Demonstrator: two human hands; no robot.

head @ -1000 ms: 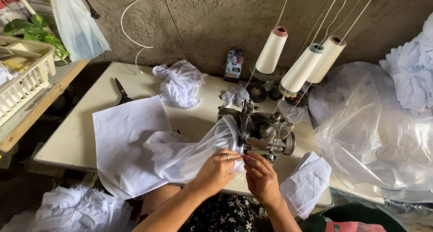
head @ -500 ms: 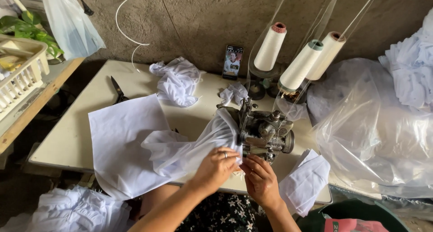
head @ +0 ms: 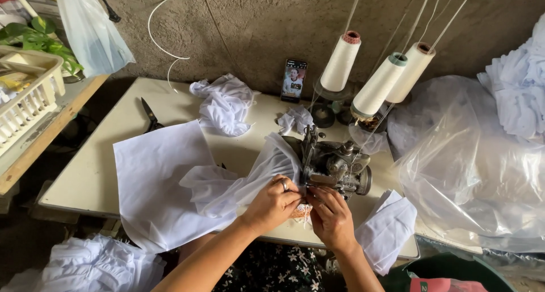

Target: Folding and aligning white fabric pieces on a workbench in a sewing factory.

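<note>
Here, both hands feed white fabric (head: 250,181) into the sewing machine (head: 332,166) at the desk's (head: 91,178) front edge.
Left hand (head: 273,204) and right hand (head: 331,217) pinch the cloth, fingers (head: 295,196) nearly closed; scissors (head: 150,116) lie well apart, bare desk around.

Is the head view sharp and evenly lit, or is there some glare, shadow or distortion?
Head view: soft, even light, no hard shadows; the white fabric and clear plastic bag look bright, the bag slightly shiny. Left hand and right hand at the sewing machine are sharp. The wide lens bends the table edges; the corners are darker.
</note>
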